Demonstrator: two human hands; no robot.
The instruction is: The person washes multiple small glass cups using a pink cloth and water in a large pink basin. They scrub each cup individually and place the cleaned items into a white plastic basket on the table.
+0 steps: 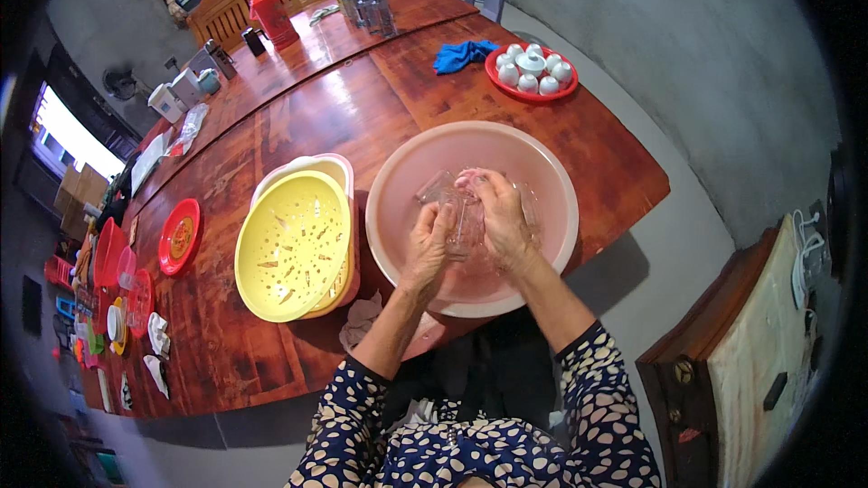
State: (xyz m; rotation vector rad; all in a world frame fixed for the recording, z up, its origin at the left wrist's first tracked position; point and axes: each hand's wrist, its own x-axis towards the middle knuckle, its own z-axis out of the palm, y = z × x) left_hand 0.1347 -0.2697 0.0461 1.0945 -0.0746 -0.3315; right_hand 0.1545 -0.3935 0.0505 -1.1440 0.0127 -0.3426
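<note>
A large pale pink basin [387, 149] with water in it stands in front of me. Over it, my left hand [429, 246] is closed on a clear drinking glass [466, 224], its thumb along the side. My right hand [503, 217] grips the same glass from the other side, its fingers curled near the top. Something pinkish shows at those fingertips; I cannot make out whether it is a cloth. More clear glassware [436, 186] lies in the basin behind and beside my hands, partly hidden by them.
Left of the basin, a yellow colander [294, 244] with small brown bits rests on a pink tub [336, 165]. A red tray of white cups [532, 86] and a blue cloth [464, 56] sit far right. Bottles [369, 14] and a red flask [272, 18] stand farther back.
</note>
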